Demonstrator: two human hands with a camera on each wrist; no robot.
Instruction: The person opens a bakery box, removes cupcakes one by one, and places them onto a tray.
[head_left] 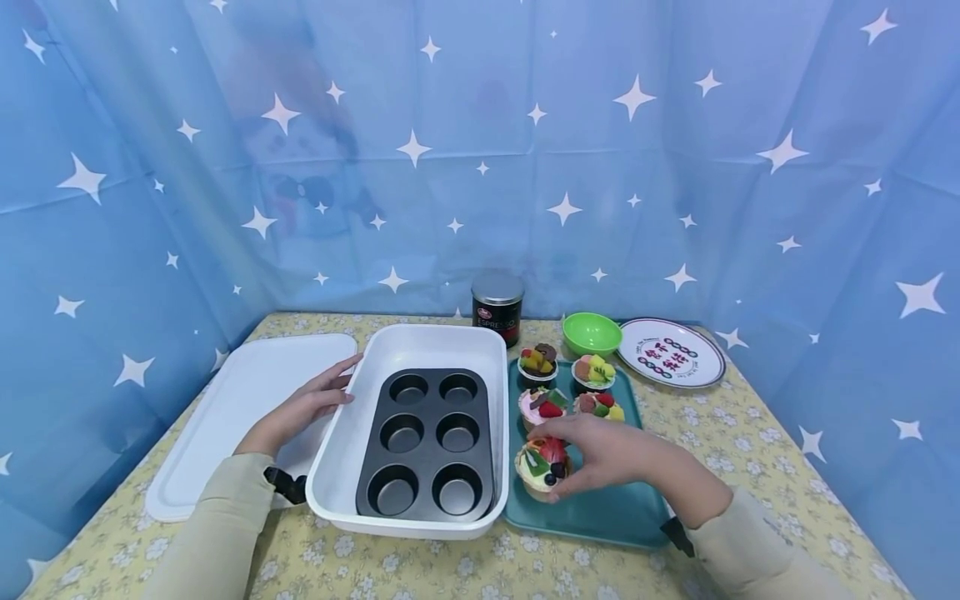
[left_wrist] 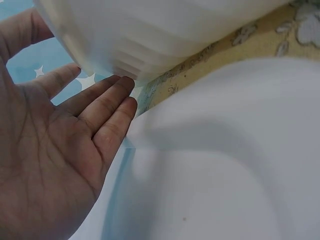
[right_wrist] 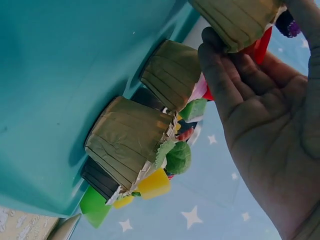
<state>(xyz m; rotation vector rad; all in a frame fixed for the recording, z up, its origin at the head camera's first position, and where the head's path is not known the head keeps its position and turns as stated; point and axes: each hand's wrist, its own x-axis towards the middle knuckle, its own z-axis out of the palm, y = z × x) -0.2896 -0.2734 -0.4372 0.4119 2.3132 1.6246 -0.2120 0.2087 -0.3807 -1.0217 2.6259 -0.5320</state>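
My right hand [head_left: 611,454] grips a toy fruit cupcake [head_left: 542,467] between thumb and fingers at the front left of a teal tray [head_left: 600,521]. Its paper cup [right_wrist: 237,22] shows at the top of the right wrist view, with red fruit beside the fingers. Behind it on the tray stand a pink-topped cupcake [head_left: 540,407] and several others with fruit on top. Straight fingers of my left hand [head_left: 303,408] touch the left rim of a white plastic bin [head_left: 405,346]. Inside the bin lies a dark muffin tin [head_left: 427,404], its cups empty.
A white lid [head_left: 232,417] lies left of the bin, partly under my left arm. At the back stand an espresso can [head_left: 497,312], a green bowl [head_left: 592,333] and a patterned plate [head_left: 671,352]. A flowered cloth covers the table [head_left: 757,475]; a blue starry curtain [head_left: 480,217] hangs around it.
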